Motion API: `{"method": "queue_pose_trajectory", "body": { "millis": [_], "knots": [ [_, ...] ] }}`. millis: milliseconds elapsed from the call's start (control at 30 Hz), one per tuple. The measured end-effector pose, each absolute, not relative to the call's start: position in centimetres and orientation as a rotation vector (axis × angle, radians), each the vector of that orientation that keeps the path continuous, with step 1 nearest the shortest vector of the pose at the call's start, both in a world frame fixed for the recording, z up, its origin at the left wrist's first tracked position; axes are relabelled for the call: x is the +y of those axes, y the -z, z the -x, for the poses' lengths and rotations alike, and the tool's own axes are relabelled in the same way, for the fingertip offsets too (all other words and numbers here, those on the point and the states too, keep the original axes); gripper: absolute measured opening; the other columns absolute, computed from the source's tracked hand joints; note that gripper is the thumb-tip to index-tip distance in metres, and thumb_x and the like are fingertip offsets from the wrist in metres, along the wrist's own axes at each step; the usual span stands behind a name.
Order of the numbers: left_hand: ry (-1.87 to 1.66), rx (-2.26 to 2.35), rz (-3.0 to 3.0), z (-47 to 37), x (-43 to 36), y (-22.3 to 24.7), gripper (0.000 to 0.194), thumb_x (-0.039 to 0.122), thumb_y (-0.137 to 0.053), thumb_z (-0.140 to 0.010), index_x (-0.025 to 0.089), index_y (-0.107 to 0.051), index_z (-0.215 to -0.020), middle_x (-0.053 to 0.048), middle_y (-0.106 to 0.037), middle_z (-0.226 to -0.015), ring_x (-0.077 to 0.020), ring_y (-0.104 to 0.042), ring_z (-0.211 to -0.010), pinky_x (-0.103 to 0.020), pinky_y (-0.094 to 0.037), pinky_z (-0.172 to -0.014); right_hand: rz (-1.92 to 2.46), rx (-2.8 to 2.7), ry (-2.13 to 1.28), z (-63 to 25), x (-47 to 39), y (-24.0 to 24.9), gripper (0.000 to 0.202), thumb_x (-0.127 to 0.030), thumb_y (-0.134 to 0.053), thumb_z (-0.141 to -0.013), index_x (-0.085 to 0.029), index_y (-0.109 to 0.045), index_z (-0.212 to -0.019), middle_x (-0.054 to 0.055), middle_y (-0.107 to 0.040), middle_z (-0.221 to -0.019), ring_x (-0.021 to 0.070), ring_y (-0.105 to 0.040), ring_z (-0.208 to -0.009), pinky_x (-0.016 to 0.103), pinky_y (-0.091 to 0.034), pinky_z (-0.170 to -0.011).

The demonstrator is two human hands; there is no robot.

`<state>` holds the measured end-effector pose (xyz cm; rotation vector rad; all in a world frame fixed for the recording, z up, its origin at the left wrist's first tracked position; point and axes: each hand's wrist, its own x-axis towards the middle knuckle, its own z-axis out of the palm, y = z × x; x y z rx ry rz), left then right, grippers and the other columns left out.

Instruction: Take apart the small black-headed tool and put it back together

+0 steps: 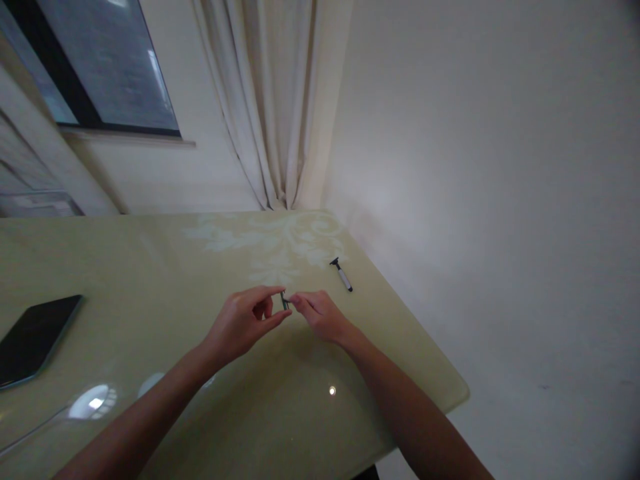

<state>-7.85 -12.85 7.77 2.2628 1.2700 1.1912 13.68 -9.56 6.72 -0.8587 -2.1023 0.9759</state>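
Observation:
Between the thumb and forefinger of my left hand point(245, 317) is a small, narrow dark-green piece point(285, 301), held by its two ends and looking like a razor blade cartridge. My right hand point(323, 313) is closed in a pinch, its fingertips right against the middle of that piece; what sits between them is too small to make out. Both hands are just above the table point(280, 413). Beyond my right hand lies a razor point(343, 275) with a grey-white handle and a dark T-shaped top.
A dark phone or tablet point(37, 337) lies on the table at the left. The table's right edge slants along a white wall point(490, 200). Behind the table hang curtains point(270, 100) beside a window point(115, 60). Lights reflect in the glossy tabletop.

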Motion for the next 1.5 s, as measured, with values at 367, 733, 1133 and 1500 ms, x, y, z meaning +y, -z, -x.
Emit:
{"method": "queue_pose_trajectory", "body": {
  "millis": [367,733,1133,1500],
  "knots": [
    [-1.11,1.278,-2.244,7.8,-12.85,-8.17,0.036,0.041,-0.075,-0.089,0.017,-0.075,-0.115,0.006,-0.06,-0.064,-0.009,-0.052,-0.052,-0.02,-0.043,-0.054,0.845,-2.093,-0.947,-13.73,-9.41,-6.4,0.056,-0.053,-0.039,-0.108,-0.016,-0.069,-0.08,-0.002,-0.051,-0.065,0.0124,-0.043,-0.061,0.026,-0.031,-0.063],
    [-1.055,1.304,-2.235,7.79,-12.82,-8.09,0.035,0.041,-0.075,-0.088,0.018,-0.075,-0.115,0.005,-0.061,-0.065,-0.0099,-0.052,-0.053,-0.021,-0.043,-0.055,0.899,-2.208,-0.74,-13.89,-9.35,-6.17,0.052,-0.046,-0.036,-0.111,-0.017,-0.07,-0.084,-0.001,-0.056,-0.065,0.0122,-0.047,-0.059,0.026,-0.029,-0.062],
    [-1.1,1.339,-2.216,7.52,-12.88,-7.84,0.036,0.044,-0.075,-0.088,0.019,-0.075,-0.115,0.006,-0.06,-0.064,-0.0097,-0.052,-0.052,-0.021,-0.043,-0.054,0.978,-2.153,-0.625,-13.96,-9.12,-6.39,0.055,-0.048,-0.031,-0.112,-0.018,-0.065,-0.08,0.0,-0.056,-0.065,0.013,-0.049,-0.058,0.027,-0.029,-0.061],
    [-1.207,1.315,-2.215,7.74,-12.84,-7.84,0.038,0.046,-0.076,-0.089,0.019,-0.074,-0.115,0.007,-0.059,-0.062,-0.0088,-0.05,-0.05,-0.02,-0.044,-0.053,0.932,-2.175,-0.664,-13.87,-9.25,-6.7,0.056,-0.05,-0.035,-0.111,-0.018,-0.065,-0.078,-0.001,-0.055,-0.065,0.0118,-0.048,-0.059,0.026,-0.029,-0.061]
  ]
}}
